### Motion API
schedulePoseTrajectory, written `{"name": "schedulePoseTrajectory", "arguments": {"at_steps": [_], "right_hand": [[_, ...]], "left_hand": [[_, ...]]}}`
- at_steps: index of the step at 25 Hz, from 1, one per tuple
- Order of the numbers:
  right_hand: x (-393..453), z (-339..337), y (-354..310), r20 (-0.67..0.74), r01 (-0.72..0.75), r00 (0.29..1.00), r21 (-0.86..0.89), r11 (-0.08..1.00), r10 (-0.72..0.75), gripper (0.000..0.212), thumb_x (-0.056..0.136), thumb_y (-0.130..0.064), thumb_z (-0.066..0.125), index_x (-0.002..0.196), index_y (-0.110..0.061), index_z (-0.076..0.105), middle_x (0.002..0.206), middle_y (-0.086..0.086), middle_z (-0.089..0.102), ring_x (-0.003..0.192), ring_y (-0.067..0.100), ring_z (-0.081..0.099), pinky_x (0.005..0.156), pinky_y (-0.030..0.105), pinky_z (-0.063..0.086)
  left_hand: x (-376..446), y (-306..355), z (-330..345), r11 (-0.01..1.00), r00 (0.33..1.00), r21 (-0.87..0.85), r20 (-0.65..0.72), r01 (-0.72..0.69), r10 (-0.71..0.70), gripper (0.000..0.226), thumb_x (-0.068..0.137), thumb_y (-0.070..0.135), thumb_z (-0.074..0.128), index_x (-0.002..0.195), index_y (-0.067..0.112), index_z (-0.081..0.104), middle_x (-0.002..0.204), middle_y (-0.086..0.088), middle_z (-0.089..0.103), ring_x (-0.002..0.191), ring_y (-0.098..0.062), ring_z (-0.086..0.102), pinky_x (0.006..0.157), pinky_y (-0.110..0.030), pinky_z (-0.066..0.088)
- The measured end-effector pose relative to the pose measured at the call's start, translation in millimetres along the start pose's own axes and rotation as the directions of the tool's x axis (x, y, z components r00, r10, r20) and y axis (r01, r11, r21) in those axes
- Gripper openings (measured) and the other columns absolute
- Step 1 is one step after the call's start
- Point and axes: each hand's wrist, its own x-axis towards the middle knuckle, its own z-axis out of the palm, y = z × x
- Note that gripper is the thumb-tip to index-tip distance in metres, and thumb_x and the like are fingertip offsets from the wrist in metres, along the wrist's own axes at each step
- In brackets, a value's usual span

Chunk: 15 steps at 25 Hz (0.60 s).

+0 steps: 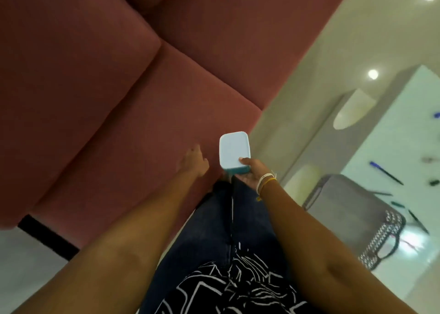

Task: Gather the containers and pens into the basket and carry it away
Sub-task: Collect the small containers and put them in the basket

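So the little container [234, 150] with the pale blue lid is up in the air over the edge of the red sofa [114, 80], right hand [252, 172] has its grip closed around the near end, thumb on the lid. Left hand [192, 162] is just reaching out over the cushion, fingers loose, holding nothing. Basket [357, 221] sits on the white bench [404, 128] off to the right, with pens [387, 173] scattered just beside it.

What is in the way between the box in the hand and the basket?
Nothing visible. The right hand holds the box over the sofa; the basket sits to its right with open floor between.
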Motion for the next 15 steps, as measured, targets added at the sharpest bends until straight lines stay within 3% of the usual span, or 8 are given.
{"name": "schedulePoseTrajectory", "arguments": {"at_steps": [2,4,8,13,15], "right_hand": [[-20.1,-30.8,27.1,-0.027,-0.009,1.0,0.112,0.994,0.012,0.035,0.086,-0.002,0.06,0.119,0.001,0.048,0.117,0.017,0.056,0.104,0.031,0.058,0.063,0.037,0.057],[-34.0,-63.7,51.2,-0.049,0.007,0.999,0.225,0.974,0.005,0.02,0.085,0.0,0.053,0.106,-0.003,0.052,0.107,0.014,0.055,0.094,0.028,0.058,0.077,0.038,0.057],[-54.5,-122.1,92.8,-0.158,0.116,0.986,0.442,0.889,-0.05,0.035,0.078,0.002,0.041,0.112,-0.004,0.05,0.103,0.012,0.054,0.106,0.034,0.052,0.099,0.045,0.05],[-62.6,-202.3,129.5,-0.311,0.277,0.946,0.619,0.735,-0.094,0.034,0.063,-0.003,0.042,0.095,-0.005,0.053,0.096,0.01,0.054,0.09,0.035,0.055,0.084,0.043,0.052],[-58.8,-234.6,138.0,-0.384,0.335,0.918,0.618,0.711,-0.098,0.024,0.066,-0.002,0.041,0.087,-0.008,0.053,0.094,0.01,0.055,0.085,0.035,0.057,0.079,0.042,0.053]], "left_hand": [[-13.9,8.1,18.7,0.999,0.999,0.029,0.032,-0.025,0.024,0.067,0.094,0.025,0.051,0.151,0.012,0.019,0.154,-0.016,0.031,0.14,-0.037,0.034,0.113,-0.05,0.033],[-29.8,23.0,39.2,0.995,0.997,0.06,0.021,-0.076,0.075,0.067,0.094,0.026,0.051,0.151,0.013,0.018,0.153,-0.016,0.033,0.139,-0.037,0.035,0.112,-0.05,0.034],[-64.3,49.3,86.8,0.964,0.977,0.16,0.064,-0.212,0.204,0.063,0.094,0.025,0.05,0.149,0.011,0.023,0.15,-0.016,0.036,0.137,-0.036,0.038,0.11,-0.046,0.036],[-109.3,69.7,164.4,0.952,0.953,0.156,0.2,-0.262,0.23,0.057,0.097,0.023,0.046,0.148,0.008,0.027,0.146,-0.016,0.041,0.129,-0.033,0.045,0.099,-0.034,0.039],[-122.1,77.2,195.5,0.937,0.927,0.166,0.276,-0.307,0.255,0.057,0.096,0.023,0.044,0.148,0.01,0.027,0.144,-0.015,0.043,0.125,-0.031,0.048,0.095,-0.031,0.04]]}}
